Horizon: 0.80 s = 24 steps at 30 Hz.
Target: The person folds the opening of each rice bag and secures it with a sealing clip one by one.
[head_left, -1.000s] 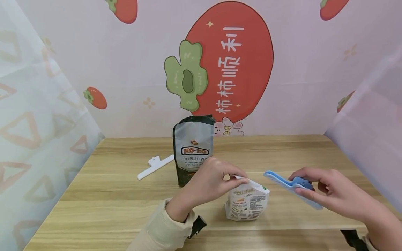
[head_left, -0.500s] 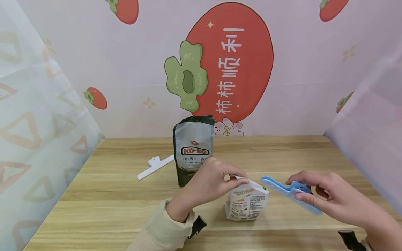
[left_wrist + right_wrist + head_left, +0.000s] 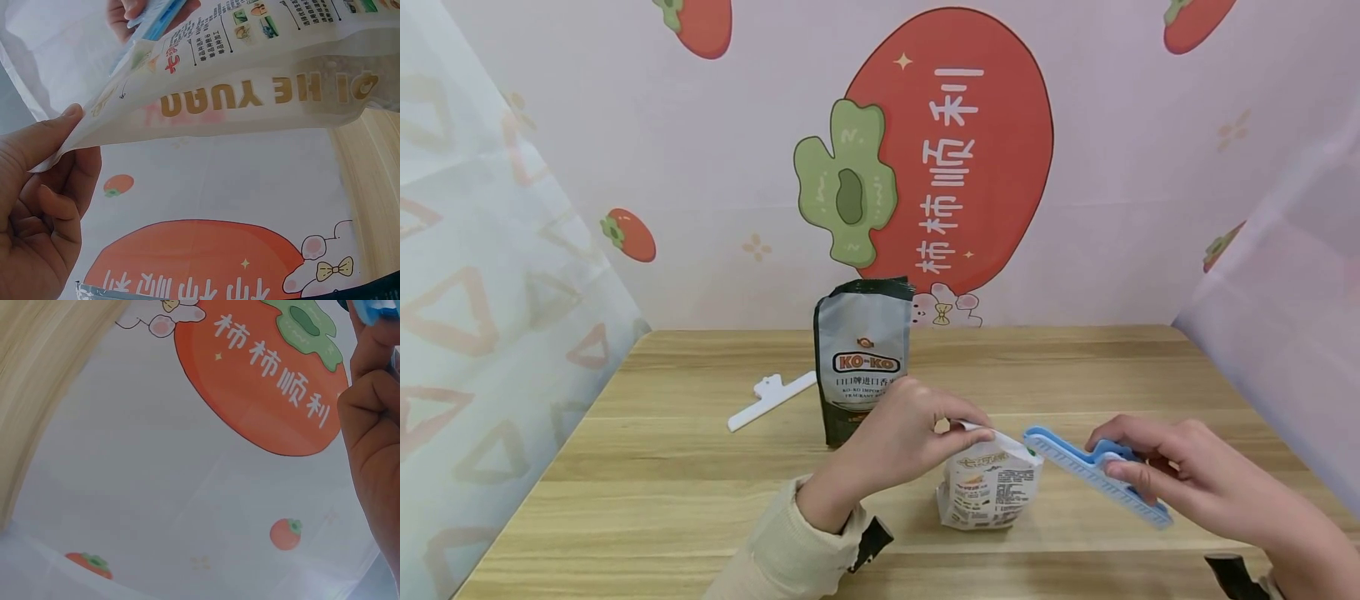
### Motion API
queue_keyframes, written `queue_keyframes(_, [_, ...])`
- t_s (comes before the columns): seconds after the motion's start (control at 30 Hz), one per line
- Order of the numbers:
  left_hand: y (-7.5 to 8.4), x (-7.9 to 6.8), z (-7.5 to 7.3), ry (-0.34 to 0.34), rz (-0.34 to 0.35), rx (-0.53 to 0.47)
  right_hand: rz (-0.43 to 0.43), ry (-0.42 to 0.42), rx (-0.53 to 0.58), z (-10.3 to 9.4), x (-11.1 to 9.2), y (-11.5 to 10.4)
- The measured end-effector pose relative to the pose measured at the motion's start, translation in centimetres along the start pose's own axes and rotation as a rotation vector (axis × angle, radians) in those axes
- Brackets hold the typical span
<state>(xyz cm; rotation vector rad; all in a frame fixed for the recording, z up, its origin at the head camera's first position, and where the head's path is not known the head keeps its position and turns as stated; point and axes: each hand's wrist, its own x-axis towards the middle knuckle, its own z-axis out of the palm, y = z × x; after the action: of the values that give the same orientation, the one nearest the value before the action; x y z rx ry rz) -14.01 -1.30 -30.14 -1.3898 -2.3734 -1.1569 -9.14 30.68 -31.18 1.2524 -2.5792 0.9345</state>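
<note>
Now the blue clip [image 3: 1092, 480] has dipped, pinched by the right fingers [image 3: 1142, 477], near the white bag [image 3: 988, 492] on the surface [image 3: 625, 475]. Left fingers [image 3: 957, 441] pinch the bag's top; best keep it flat, clip straight.

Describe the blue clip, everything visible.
The blue clip looks plastic: a long, ridged bar, paler than the blue behind it, with a grip near mid-length. The right hand pinches the grip; the clip slants down rightward in the head view, its left end by the top corner of the white bag. Contact there is unclear.
</note>
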Motion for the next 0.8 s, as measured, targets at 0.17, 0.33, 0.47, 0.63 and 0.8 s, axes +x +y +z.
queue_keyframes(0.17, [0.0,0.0,0.0,-0.002,-0.003,-0.003,-0.012,0.004,-0.02,0.3,0.0,0.3])
queue_keyframes(0.33, [-0.1,0.1,0.0,-0.003,-0.003,-0.003,-0.013,-0.002,0.01,0.5,0.0,0.6])
queue_keyframes(0.47, [-0.1,0.2,0.0,0.002,0.001,0.001,-0.038,0.0,0.07,0.7,0.0,0.9])
queue_keyframes(0.63, [-0.1,0.2,0.1,-0.003,-0.002,-0.01,-0.04,-0.016,0.064,0.8,0.1,1.1])
queue_keyframes(0.8, [-0.2,0.1,0.1,-0.011,-0.009,-0.015,-0.036,-0.038,0.098,1.0,0.3,1.2])
